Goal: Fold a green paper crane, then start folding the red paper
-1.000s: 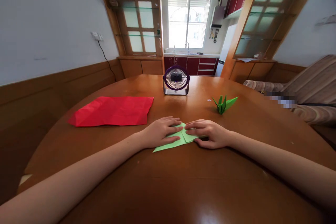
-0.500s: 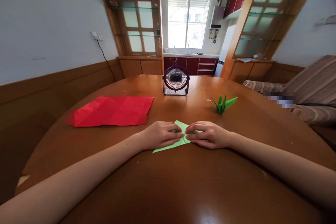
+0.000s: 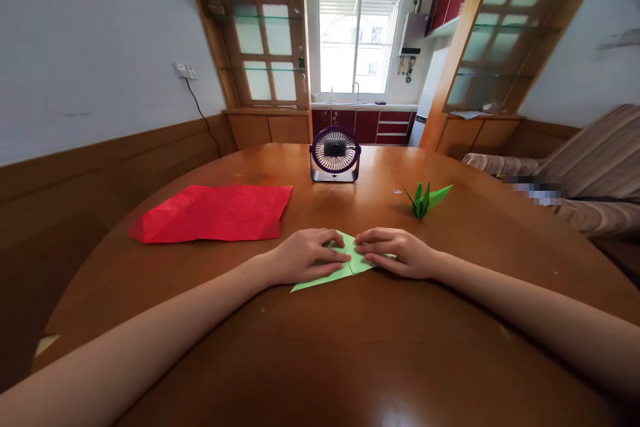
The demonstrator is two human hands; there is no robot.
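A light green sheet of folded paper (image 3: 356, 261) lies flat on the brown table, its narrow corner pointing to the near left. A crease or folded edge runs near its middle. My left hand (image 3: 311, 256) rests over the left part, fingers apart, with a fingertip by that line. On the right part lies my right hand (image 3: 397, 252), its fingers spread and touching the paper. Both hands cover some of the sheet. Beyond my right hand stands a green origami crane (image 3: 421, 201).
A creased red sheet of paper (image 3: 215, 213) lies at the left of the table (image 3: 320, 360). A small purple desk fan (image 3: 335, 152) stands at the far middle. To the right is a striped sofa (image 3: 585, 173).
My right hand has shifted slightly on the paper, its fingers more spread, baring more of the right part. My left fingers have parted a little. The paper stays in place.
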